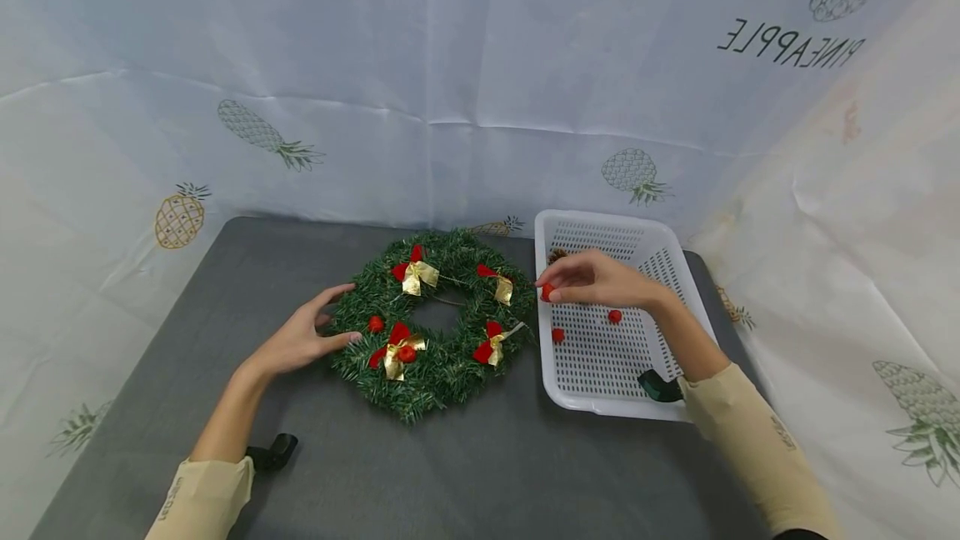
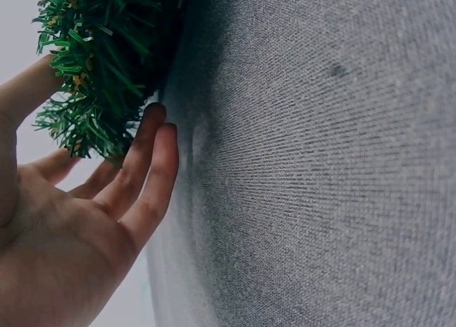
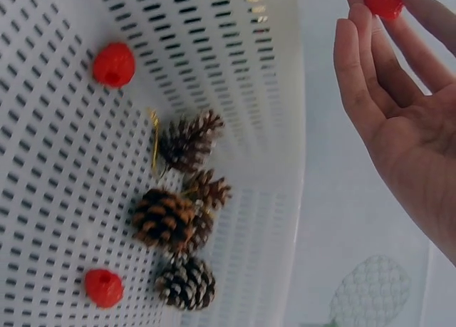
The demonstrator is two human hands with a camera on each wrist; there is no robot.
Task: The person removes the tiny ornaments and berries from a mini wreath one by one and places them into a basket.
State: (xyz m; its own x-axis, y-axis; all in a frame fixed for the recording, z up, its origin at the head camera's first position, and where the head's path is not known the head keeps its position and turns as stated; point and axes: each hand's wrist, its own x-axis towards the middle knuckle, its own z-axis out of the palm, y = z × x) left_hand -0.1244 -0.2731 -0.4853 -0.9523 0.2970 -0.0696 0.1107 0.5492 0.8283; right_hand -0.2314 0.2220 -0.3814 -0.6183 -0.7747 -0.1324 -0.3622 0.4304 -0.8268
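Note:
A green Christmas wreath [image 1: 442,390] lies on the dark table, with red-and-gold bows [image 1: 420,275] and two small red ball ornaments [image 1: 376,323] on it. At its left edge my left hand [image 1: 303,340] has thumb and fingers spread around the outer needles. In the left wrist view the fingers [image 2: 165,163] are mostly straight and loosely touch the underside. My right hand [image 1: 592,277] pinches a red ball ornament [image 3: 383,1] between thumb and fingertips, above the left rim of the white basket [image 1: 551,365]. Two similar red balls [image 3: 114,65] lie inside the basket.
Several pine cones [image 3: 164,219] lie in the basket along its wall, one with a gold string [image 3: 154,142]. A pineapple-print cloth [image 1: 480,65] hangs behind the grey table [image 1: 450,473]. The basket stands close to the table's right edge.

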